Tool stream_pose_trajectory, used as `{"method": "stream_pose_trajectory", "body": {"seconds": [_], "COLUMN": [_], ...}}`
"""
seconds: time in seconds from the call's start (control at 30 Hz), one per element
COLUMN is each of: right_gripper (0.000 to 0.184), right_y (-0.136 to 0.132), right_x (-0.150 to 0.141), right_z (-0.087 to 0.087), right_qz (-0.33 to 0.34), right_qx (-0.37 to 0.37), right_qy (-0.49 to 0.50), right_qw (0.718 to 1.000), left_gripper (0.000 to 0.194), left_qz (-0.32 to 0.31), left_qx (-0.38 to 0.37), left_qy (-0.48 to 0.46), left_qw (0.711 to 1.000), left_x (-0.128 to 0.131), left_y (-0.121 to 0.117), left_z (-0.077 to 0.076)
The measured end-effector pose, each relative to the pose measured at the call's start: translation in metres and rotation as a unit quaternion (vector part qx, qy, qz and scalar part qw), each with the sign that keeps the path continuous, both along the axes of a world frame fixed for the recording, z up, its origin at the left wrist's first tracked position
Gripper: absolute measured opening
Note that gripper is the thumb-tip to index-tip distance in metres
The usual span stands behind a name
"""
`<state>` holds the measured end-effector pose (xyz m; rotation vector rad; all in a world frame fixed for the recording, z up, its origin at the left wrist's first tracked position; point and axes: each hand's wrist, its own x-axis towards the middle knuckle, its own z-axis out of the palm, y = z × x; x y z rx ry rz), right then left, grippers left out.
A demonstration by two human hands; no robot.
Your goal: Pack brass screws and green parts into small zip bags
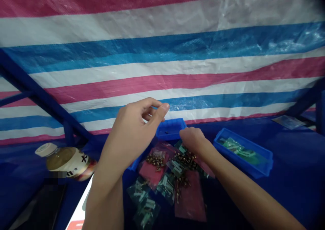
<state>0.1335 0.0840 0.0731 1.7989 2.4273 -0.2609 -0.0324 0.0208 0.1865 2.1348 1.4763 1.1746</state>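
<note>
My left hand [138, 123] is raised above the table with thumb and fingers pinched together; what it holds, if anything, is too small to make out. My right hand [193, 139] hangs lower with fingers curled down, resting over a pile of small brass parts [186, 159] on pink bags [191, 199] and clear bags [144, 203]. Just behind both hands sits a small blue tray [171, 128] with a tiny dark piece inside it.
A second blue tray [254, 167] with green parts lies to the right. A bottle [66, 160] lies on its side at the left. A striped pink, white and blue tarp [162, 54] hangs behind, with a blue frame bar [38, 94] at the left.
</note>
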Motion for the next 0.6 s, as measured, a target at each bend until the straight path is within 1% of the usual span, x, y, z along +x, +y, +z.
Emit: {"method": "stream_pose_trajectory", "body": {"seconds": [0.1,0.23,0.33,0.4,0.43,0.5,0.53,0.57,0.6], "right_gripper": [0.029,0.03,0.032,0.026,0.02,0.008,0.012,0.018,0.022], "right_y": [-0.002,0.0,0.002,0.001,0.001,-0.002,-0.004,-0.007,-0.01], "right_x": [-0.009,-0.012,-0.007,0.002,0.007,0.017,0.021,0.024,0.027], "right_z": [-0.007,-0.008,-0.001,0.01,0.018,0.037,0.047,0.057,0.067], "right_qz": [-0.005,0.017,0.04,0.06,0.075,0.123,0.144,0.151,0.148], "right_qx": [-0.02,-0.031,-0.026,-0.014,-0.003,0.031,0.048,0.059,0.066], "right_qy": [-0.036,-0.056,-0.062,-0.045,-0.021,0.077,0.15,0.231,0.314], "right_qw": [0.999,0.998,0.997,0.997,0.997,0.989,0.977,0.959,0.936], "left_gripper": [0.037,0.038,0.039,0.04,0.04,0.038,0.038,0.037,0.036], "left_qz": [-0.007,-0.011,-0.01,-0.008,-0.006,0.001,0.006,0.012,0.018], "left_qx": [-0.013,-0.018,-0.016,-0.013,-0.011,-0.002,0.004,0.012,0.021], "left_qy": [0.003,0.0,-0.001,-0.001,-0.001,0.001,0.002,0.002,-0.001], "left_qw": [1.0,1.0,1.0,1.0,1.0,1.0,1.0,1.0,1.0], "left_x": [0.001,0.0,0.0,-0.001,-0.001,-0.002,-0.002,-0.002,-0.001], "left_y": [-0.002,-0.008,-0.011,-0.012,-0.011,-0.008,-0.006,-0.004,-0.002], "left_z": [0.001,0.004,0.005,0.005,0.005,0.004,0.004,0.003,0.002]}}
